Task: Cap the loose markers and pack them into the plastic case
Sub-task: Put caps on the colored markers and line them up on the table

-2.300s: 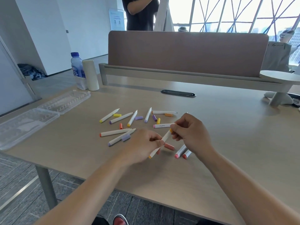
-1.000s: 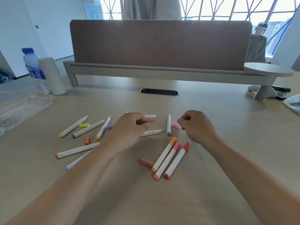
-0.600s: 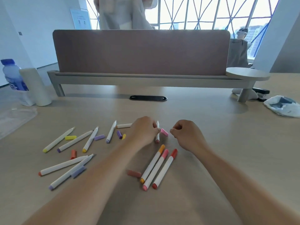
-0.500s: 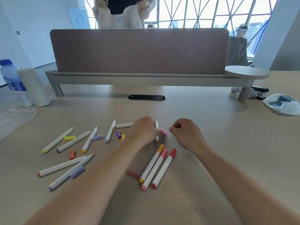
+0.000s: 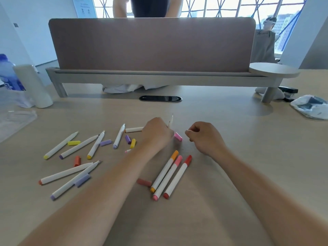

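Observation:
My left hand (image 5: 156, 134) grips an uncapped white marker (image 5: 171, 120) whose tip sticks up past my fingers. A pink cap (image 5: 178, 136) lies on the table between my hands. Just right of it is my right hand (image 5: 204, 137), fingers curled, with nothing visible in it. Three capped markers lie side by side near me: orange (image 5: 165, 168), pink (image 5: 168, 176), red (image 5: 178, 175). Several uncapped markers (image 5: 60, 145) and loose caps, such as a yellow one (image 5: 74, 143) and a salmon one (image 5: 144, 182), are scattered to the left. The clear plastic case (image 5: 16, 121) shows at the far left edge.
A water bottle (image 5: 8, 75) and a white cylinder (image 5: 33, 86) stand at the back left. A brown desk divider (image 5: 152, 45) runs across the back with a person behind it. A black cable port (image 5: 160, 98) sits mid-table and a crumpled bag (image 5: 310, 105) lies at the right.
My left hand has picked the white marker up off the table, so its tip now points upward. My right hand has stayed beside the pink cap.

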Demonstrator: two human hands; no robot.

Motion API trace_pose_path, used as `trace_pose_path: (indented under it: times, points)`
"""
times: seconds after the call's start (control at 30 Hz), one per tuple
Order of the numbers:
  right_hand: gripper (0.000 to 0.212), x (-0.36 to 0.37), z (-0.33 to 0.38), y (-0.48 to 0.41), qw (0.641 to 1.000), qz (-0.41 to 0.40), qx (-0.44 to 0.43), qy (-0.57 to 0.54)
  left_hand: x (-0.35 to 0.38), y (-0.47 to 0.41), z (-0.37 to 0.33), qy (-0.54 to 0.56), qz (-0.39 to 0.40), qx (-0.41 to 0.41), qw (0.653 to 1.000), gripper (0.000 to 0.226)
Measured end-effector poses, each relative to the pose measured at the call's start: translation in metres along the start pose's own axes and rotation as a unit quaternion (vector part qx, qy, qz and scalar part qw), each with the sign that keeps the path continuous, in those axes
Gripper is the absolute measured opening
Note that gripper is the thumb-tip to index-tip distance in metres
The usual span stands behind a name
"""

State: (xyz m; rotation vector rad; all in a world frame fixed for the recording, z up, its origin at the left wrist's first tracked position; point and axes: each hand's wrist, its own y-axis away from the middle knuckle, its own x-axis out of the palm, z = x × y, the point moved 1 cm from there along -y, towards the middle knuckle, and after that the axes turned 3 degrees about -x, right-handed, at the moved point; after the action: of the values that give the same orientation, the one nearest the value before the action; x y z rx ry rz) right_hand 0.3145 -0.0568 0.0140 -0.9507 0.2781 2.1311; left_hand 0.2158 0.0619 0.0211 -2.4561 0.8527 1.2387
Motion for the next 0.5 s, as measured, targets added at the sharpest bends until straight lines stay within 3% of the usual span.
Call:
trace_pose_path:
  times: [0.13,0.5]
  points:
    - [0.022,-0.001,0.015,0.022,0.999,0.005,-0.032,-0.008,-0.031,0.031,0.02,0.138,-0.017,0.023,0.99,0.015]
    - [0.011,0.035,0.064,0.089,0.978,0.15,-0.143,0.03,-0.074,0.103,0.1,0.229,0.015,0.014,0.973,0.005]
